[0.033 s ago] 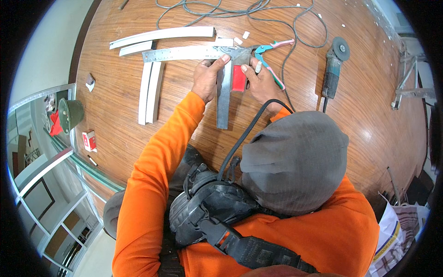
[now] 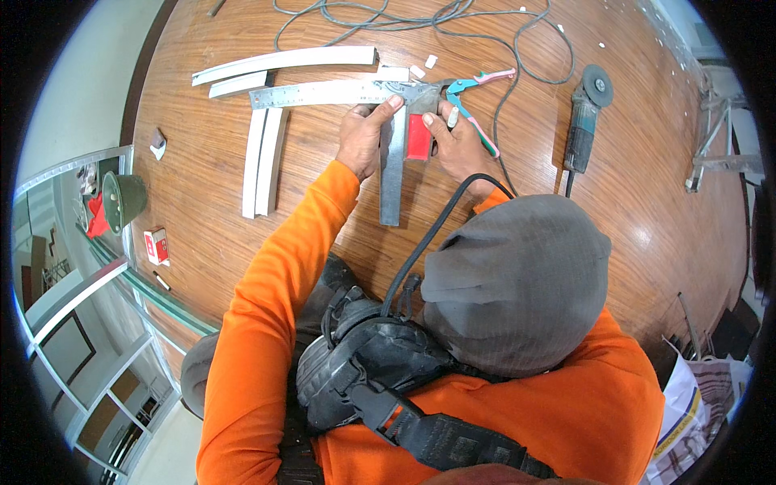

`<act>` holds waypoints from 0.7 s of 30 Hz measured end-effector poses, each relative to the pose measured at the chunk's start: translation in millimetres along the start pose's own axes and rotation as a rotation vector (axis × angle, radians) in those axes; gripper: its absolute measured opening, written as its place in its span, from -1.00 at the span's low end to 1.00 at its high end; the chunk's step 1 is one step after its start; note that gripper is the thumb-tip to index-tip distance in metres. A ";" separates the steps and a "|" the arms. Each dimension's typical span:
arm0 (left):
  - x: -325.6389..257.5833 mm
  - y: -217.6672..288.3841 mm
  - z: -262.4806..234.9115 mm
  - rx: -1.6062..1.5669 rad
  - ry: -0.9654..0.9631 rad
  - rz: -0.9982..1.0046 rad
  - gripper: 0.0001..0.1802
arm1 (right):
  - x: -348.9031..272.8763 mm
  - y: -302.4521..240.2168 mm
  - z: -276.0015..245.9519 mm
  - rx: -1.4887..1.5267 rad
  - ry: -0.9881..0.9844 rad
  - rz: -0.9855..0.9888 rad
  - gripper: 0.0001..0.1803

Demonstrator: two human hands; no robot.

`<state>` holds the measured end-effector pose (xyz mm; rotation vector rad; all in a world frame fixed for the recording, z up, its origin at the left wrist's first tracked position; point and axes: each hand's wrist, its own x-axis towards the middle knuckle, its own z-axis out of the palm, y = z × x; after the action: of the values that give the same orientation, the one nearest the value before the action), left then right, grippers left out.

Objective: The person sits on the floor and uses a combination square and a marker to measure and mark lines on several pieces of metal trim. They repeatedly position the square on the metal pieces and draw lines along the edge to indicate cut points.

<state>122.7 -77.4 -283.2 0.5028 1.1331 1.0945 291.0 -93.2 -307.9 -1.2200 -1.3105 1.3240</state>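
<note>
Across the work lies a try square with a long steel blade [image 2: 315, 94] pointing left and a red handle [image 2: 419, 137]. My left hand [image 2: 362, 139] is closed with its thumb pressed on the blade, where the blade crosses a grey metal profile [image 2: 391, 178]. My right hand [image 2: 459, 147] is closed beside the red handle, its thumb on the square's grey head. A white-tipped, pen-like stick [image 2: 453, 117] pokes out between the right fingers. Snips [image 2: 465, 86] with pink and green handles lie just beyond that hand, jaws near the square's head.
White profile pieces [image 2: 291, 61] lie on the wooden floor, with a pair [image 2: 264, 162] left of my hands. At the right lies an angle grinder [image 2: 582, 121]; a cable [image 2: 388, 20] loops at the far side. A green bucket [image 2: 125, 202] and red-and-white box [image 2: 157, 246] stand left.
</note>
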 end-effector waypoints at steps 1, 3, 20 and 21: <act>0.7 -0.5 0.2 0.000 -0.001 -0.003 -0.50 | 0.1 -0.2 -1.4 -0.005 0.001 0.040 -0.74; 2.0 -1.9 -3.4 0.027 -0.001 -0.011 -0.49 | -0.3 -6.0 -2.2 -0.010 -0.002 0.125 -0.67; 9.2 9.9 -5.5 0.492 0.041 0.037 -0.65 | 27.3 -57.8 -41.0 -0.107 0.003 -0.169 -0.75; 8.9 9.6 -6.8 0.493 0.018 0.039 -0.65 | 29.1 -58.8 -37.6 -0.169 -0.047 -0.220 -0.77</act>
<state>112.6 -66.7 -282.4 0.9025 1.4191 0.8486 321.8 -56.4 -249.4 -1.1260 -1.5678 1.1089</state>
